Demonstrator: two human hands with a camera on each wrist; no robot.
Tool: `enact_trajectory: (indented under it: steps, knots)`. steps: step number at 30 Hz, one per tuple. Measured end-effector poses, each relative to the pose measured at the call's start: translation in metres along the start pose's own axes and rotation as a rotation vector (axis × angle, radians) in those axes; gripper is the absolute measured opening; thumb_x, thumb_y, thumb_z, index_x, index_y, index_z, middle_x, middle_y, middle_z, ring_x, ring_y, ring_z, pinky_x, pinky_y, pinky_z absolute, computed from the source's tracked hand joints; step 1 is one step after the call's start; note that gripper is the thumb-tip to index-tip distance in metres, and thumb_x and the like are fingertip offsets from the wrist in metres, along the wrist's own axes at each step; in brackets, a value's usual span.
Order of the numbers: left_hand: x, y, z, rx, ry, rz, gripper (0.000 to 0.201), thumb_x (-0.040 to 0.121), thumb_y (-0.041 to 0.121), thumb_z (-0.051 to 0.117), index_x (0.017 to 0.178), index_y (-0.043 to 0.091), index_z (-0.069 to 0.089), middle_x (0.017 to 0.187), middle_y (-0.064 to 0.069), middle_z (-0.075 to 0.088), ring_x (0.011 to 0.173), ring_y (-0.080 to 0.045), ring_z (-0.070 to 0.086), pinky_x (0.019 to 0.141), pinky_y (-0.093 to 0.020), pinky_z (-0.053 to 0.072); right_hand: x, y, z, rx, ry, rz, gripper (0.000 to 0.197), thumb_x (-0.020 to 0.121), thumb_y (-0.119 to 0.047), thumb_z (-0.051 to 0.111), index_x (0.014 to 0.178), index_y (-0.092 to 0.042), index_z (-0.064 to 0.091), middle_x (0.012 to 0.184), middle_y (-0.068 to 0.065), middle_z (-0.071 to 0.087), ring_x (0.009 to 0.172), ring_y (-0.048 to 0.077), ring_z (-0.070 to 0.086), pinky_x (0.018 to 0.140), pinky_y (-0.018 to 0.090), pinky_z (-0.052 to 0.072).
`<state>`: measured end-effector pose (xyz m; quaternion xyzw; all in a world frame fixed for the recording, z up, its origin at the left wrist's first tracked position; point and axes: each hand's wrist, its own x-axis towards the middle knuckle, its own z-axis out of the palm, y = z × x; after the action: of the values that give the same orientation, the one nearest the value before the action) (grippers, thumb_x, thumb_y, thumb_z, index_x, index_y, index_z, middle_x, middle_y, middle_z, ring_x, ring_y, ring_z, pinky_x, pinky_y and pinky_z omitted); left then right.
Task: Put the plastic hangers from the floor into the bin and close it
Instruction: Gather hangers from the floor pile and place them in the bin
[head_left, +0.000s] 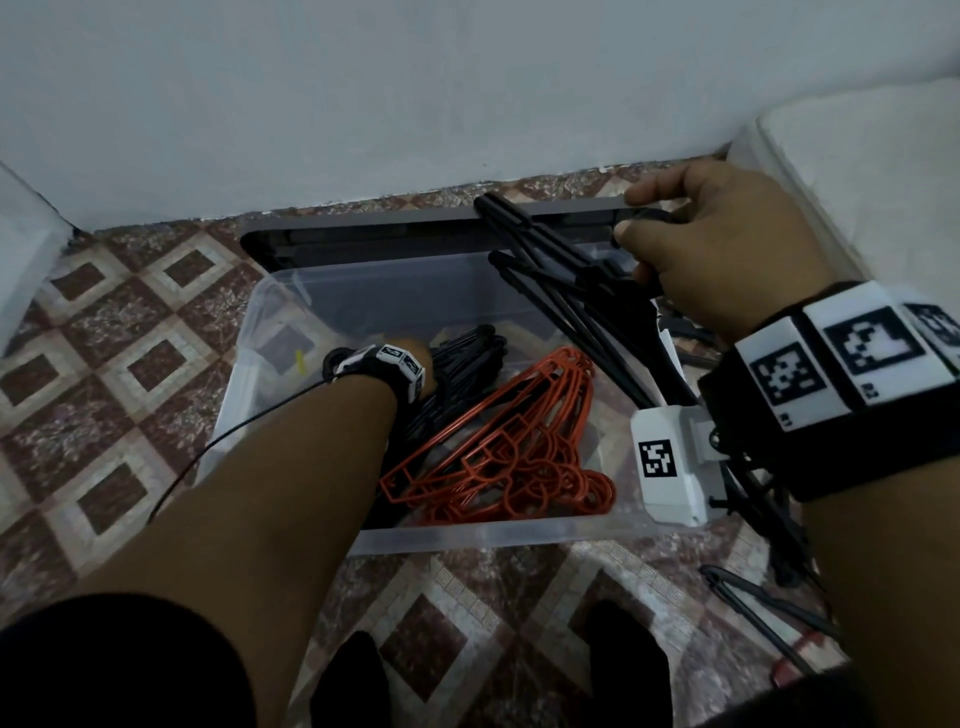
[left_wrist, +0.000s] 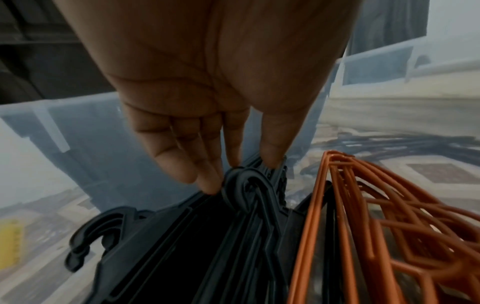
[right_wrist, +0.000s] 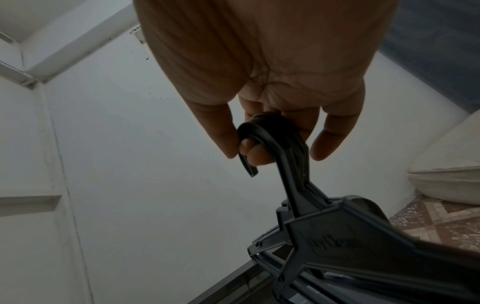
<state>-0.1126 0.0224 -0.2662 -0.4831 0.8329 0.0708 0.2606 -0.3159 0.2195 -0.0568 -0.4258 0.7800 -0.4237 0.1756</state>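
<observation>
Floor (head_left: 130, 322), patterned tile, wall behind. Bin (head_left: 291, 306), clear plastic, sits open on it, and the grey lid (head_left: 363, 228) lies just behind the bin, against the wall, not on yet.

Inside the bin: black stack (left_wrist: 182, 246) on the left side, orange hangers (head_left: 498, 441) right beside it, touching. Left hand (left_wrist: 207, 92) is down in the bin, fingers straight and together, tips pressing on the black stack near the hooks, no curl round anything. Looks like tidying or flattening the pile.

Right hand (head_left: 711, 244) is up over the bin's far right corner, fingers curled through the hooks of a black bunch (head_left: 571, 280). That bunch hangs below the hand, slanting down to the bin's right rim, not yet inside. More black hangers lie on the floor (head_left: 753, 608) by the right side, outside the bin.

Risks, imo: the bunch is wide and angled, so an arm could snag the rim or the orange hangers going in. Held by hooks only, one could slip off the fingers. If the pile sits high or crooked, prob the lid won't seat. The left hand is also in the drop path.
</observation>
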Motion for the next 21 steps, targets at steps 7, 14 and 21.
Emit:
enact_trajectory:
  steps: [7, 14, 21]
  knots:
    - [0.000, 0.013, 0.015, -0.073, 0.048, 0.016, 0.072, 0.079, 0.024, 0.073, 0.138, 0.004, 0.038, 0.120, -0.020, 0.062, 0.106, -0.037, 0.062, 0.087, -0.047, 0.054, 0.000, 0.000, 0.001, -0.009, -0.005, -0.006, 0.018, 0.085, -0.030, 0.069, 0.102, -0.029, 0.066, 0.096, 0.004, 0.070, 0.083, 0.023, 0.067, 0.079, 0.038, 0.057]
    - [-0.008, 0.017, 0.024, -0.126, 0.042, 0.108, 0.042, 0.081, 0.018, 0.073, 0.115, 0.008, 0.052, 0.120, -0.015, 0.063, 0.105, -0.031, 0.063, 0.090, -0.040, 0.053, -0.002, 0.003, 0.001, -0.001, -0.009, 0.000, 0.016, 0.085, -0.029, 0.069, 0.100, -0.030, 0.065, 0.091, 0.001, 0.067, 0.087, 0.023, 0.067, 0.079, 0.043, 0.058]
    - [-0.024, 0.011, 0.013, -0.318, 0.035, 0.144, 0.022, 0.085, 0.026, 0.068, 0.106, 0.022, 0.063, 0.115, -0.004, 0.065, 0.097, -0.022, 0.062, 0.081, -0.024, 0.049, -0.002, 0.003, 0.002, -0.026, 0.009, -0.024, 0.016, 0.083, -0.031, 0.070, 0.098, -0.032, 0.065, 0.089, -0.004, 0.068, 0.082, 0.019, 0.068, 0.076, 0.043, 0.058]
